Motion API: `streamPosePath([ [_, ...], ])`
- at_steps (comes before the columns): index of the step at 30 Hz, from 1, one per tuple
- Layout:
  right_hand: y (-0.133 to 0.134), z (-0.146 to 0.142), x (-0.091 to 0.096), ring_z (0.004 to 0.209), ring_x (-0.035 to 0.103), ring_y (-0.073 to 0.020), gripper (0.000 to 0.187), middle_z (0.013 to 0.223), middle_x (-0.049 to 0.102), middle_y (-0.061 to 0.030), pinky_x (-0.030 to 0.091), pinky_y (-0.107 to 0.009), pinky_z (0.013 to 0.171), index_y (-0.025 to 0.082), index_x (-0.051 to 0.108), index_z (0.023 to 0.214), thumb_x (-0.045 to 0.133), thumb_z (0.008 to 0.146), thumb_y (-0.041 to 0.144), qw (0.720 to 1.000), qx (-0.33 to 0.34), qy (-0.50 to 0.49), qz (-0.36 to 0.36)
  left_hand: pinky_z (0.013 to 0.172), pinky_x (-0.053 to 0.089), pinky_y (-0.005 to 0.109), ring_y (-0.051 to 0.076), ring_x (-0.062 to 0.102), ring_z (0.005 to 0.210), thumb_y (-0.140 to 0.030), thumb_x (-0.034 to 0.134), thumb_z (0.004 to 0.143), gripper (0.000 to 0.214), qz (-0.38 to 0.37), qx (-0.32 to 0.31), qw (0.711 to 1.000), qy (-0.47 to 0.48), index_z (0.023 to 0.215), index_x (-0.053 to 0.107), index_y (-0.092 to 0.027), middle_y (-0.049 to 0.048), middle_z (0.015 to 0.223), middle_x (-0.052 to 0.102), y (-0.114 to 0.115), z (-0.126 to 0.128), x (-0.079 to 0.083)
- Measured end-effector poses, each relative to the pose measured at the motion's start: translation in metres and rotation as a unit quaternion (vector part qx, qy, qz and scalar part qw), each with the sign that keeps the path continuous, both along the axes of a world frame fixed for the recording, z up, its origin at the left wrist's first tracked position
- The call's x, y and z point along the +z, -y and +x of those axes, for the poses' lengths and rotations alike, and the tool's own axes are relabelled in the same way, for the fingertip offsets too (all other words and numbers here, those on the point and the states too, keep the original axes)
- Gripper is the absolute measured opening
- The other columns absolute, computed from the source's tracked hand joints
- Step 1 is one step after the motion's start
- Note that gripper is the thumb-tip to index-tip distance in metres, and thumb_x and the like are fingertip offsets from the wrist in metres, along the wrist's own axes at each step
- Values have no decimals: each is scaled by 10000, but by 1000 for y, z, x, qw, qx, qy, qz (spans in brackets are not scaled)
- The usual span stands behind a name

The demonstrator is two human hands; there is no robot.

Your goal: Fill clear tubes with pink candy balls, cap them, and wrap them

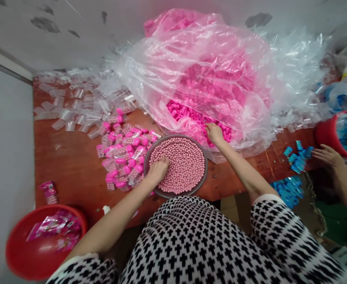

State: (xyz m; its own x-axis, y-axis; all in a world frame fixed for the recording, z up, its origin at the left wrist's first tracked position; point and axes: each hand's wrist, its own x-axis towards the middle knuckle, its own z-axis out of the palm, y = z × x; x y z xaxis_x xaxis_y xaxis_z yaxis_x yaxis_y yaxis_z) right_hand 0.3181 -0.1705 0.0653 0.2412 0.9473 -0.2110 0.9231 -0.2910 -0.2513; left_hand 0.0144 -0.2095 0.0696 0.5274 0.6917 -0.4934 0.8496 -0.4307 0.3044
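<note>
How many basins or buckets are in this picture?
3: a grey basin of pink beads near the middle, a red basin at lower left, and a red bucket, partly cut off, at right. More may be hidden.

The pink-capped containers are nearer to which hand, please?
Left: the left hand is in the bead bowl beside the containers; the right hand is farther right, at pink pieces.

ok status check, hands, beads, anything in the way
Left hand at pink beads in bowl. Right hand at pink plastic pieces, both grips unclear. Clear bag bunched near right hand; capped tubes piled beside bowl.
</note>
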Motion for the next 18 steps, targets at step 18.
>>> streamPosePath([
  [18, -10, 26, -12, 851, 608, -262, 329, 937, 673, -152, 449, -363, 746, 120, 603, 993, 478, 842, 384, 997, -35, 45, 53, 855, 490, 328, 173, 633, 931, -294, 594, 793, 264, -182, 269, 797, 509, 1012, 554, -152, 75, 995, 656, 13, 40, -34],
])
